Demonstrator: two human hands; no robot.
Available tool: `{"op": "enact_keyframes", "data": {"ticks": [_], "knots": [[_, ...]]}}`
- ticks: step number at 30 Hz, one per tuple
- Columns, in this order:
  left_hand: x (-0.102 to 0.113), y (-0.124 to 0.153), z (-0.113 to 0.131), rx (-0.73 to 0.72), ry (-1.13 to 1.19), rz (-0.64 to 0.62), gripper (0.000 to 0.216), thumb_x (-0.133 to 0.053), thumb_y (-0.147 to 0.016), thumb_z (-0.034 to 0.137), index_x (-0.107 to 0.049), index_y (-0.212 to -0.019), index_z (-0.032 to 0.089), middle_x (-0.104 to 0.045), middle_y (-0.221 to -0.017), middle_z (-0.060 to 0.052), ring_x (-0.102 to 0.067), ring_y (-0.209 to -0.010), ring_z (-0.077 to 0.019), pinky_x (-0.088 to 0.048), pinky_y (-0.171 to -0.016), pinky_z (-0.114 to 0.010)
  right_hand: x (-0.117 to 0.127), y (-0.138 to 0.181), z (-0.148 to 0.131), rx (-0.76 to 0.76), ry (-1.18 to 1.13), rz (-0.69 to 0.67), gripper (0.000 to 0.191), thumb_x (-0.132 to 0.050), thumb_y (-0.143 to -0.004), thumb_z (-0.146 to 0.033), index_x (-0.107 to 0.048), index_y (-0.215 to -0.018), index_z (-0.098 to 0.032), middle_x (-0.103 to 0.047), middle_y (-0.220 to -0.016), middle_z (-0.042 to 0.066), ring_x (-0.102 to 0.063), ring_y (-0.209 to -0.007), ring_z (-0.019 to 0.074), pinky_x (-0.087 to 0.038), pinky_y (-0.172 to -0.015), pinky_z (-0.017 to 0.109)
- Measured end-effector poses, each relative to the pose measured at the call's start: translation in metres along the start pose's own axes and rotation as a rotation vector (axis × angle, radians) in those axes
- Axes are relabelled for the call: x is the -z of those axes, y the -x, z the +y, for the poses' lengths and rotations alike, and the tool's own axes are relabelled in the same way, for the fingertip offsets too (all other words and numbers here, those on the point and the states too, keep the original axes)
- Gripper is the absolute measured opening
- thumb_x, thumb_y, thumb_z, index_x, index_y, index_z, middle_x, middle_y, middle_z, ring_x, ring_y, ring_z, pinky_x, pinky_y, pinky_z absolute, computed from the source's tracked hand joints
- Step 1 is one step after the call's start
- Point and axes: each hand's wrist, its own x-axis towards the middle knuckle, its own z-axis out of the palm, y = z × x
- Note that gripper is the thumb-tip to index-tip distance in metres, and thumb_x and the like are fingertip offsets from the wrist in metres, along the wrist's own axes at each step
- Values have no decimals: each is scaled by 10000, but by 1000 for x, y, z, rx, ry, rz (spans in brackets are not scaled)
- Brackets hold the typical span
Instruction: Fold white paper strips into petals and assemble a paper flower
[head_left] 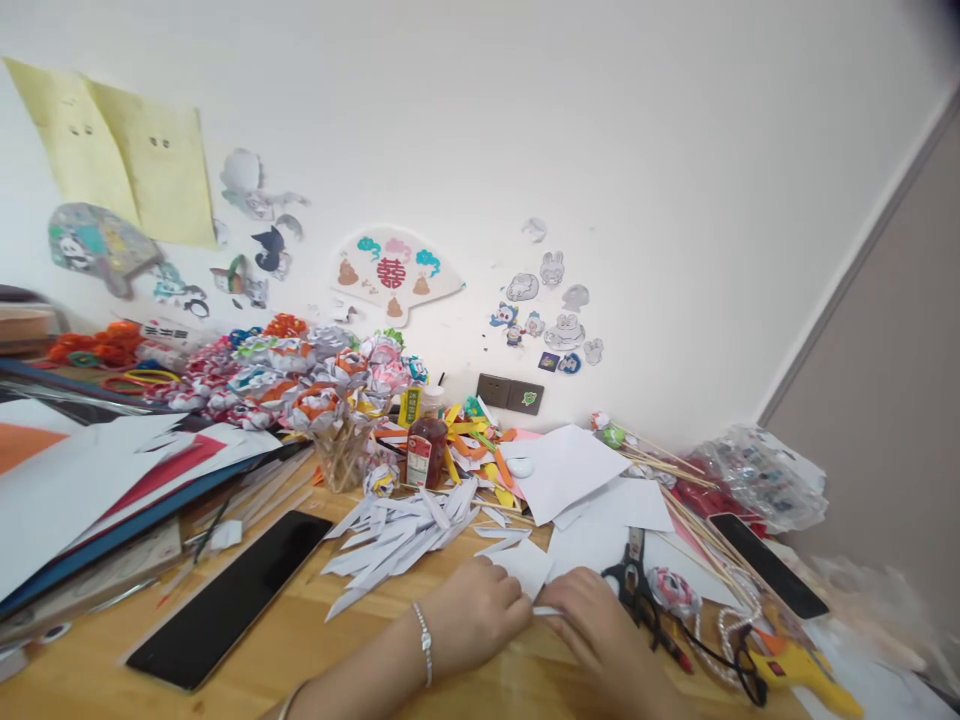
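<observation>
My left hand (480, 610), with a beaded bracelet (424, 640) on its wrist, is closed at the table's front middle. Close beside it my right hand (589, 615) is closed as well. Between their fingertips shows a narrow folded white paper strip (547, 611), pinched from both sides. A square of white paper (525, 566) lies just behind the hands. Left of them is a heap of white paper strips (405, 535). Black-handled scissors (636, 580) rest right of my right hand, next to a pink and white paper flower (673, 590).
A dark tablet (232, 595) lies at left, a phone (769, 565) at right. A yellow glue gun (802, 675) sits at front right. At the back stand a bottle of red-brown liquid (426, 450) and bunched paper flowers (315, 370). Paper sheets (570, 470) are stacked near the wall.
</observation>
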Motion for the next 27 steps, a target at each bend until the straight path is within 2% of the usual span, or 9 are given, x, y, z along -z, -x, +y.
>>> {"op": "enact_keyframes", "data": {"ticks": [4, 8, 11, 13, 15, 20, 24, 27], "knots": [[9, 3, 3, 39, -25, 35, 92, -471, -849, 152, -499, -763, 172, -546, -641, 10, -497, -555, -146, -325, -457, -298, -20, 8, 0, 18, 81, 77, 242, -295, -931, -198, -536, -914, -194, -619, -819, 57, -557, -776, 187, -434, -695, 296], [19, -1, 4, -14, -48, 84, 107, -478, -845, 146, -512, -745, 162, -525, -643, 6, -470, -563, -138, -338, -481, -282, -29, 14, 2, 45, 179, 150, 317, -241, -950, -229, -545, -866, -197, -601, -685, 38, -559, -624, 163, -409, -551, 240], [22, -2, 5, -51, -42, 172, 186, -469, -850, 134, -502, -670, 168, -525, -653, 12, -486, -638, -137, -417, -711, -316, -31, 14, 3, 77, 244, 206, 337, -244, -955, -240, -540, -801, -197, -581, -617, 23, -547, -558, 150, -382, -509, 228], [21, -1, 6, -40, -48, 223, 210, -459, -853, 129, -503, -652, 172, -528, -658, 16, -505, -719, -146, -345, -918, -371, -31, 12, 1, 118, 294, 257, 347, -246, -955, -229, -526, -753, -195, -566, -578, 17, -534, -520, 144, -362, -488, 228], [18, -1, 9, -3, -54, 230, 191, -461, -847, 129, -512, -668, 172, -528, -661, 14, -510, -772, -160, -253, -1009, -403, -30, 10, -3, 153, 326, 303, 359, -234, -956, -211, -513, -732, -194, -556, -555, 11, -522, -493, 139, -348, -480, 231], [12, -1, 15, 66, -43, 202, 138, -505, -812, 120, -508, -686, 178, -515, -634, 26, -492, -717, -158, -208, -1021, -429, -29, 6, -8, 157, 326, 341, 371, -210, -966, -228, -494, -729, -198, -536, -535, -9, -509, -476, 125, -325, -479, 229], [8, 2, 12, 23, -10, 200, 160, -525, -809, 122, -492, -666, 185, -512, -603, 37, -475, -679, -146, -242, -988, -406, -34, 6, -2, 143, 322, 279, 386, -184, -972, -269, -506, -772, -203, -559, -584, -8, -518, -525, 132, -322, -501, 234], [4, 4, 8, 59, 9, 184, 167, -534, -809, 130, -480, -662, 187, -524, -606, 36, -480, -675, -147, -270, -961, -402, -36, 6, 2, 110, 301, 243, 371, -177, -972, -247, -514, -822, -203, -578, -641, -2, -522, -568, 136, -331, -525, 233]]}}
